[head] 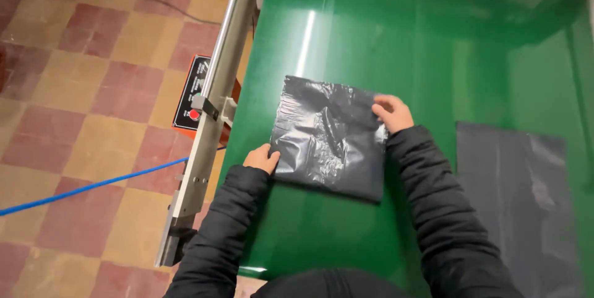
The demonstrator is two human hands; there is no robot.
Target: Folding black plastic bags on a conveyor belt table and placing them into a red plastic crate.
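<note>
A folded black plastic bag (328,137) lies flat on the glossy green table (383,44), roughly in its middle. My left hand (262,159) rests at the bag's near left corner, fingers curled onto its edge. At the far right corner, my right hand (391,112) pinches the bag's edge. Both arms wear black padded jacket sleeves.
A second dark grey plastic sheet (516,205) lies flat at the table's right side. A metal rail (213,100) runs along the table's left edge, with a black and orange control panel (190,94) below it. A blue cable (86,188) crosses the tiled floor.
</note>
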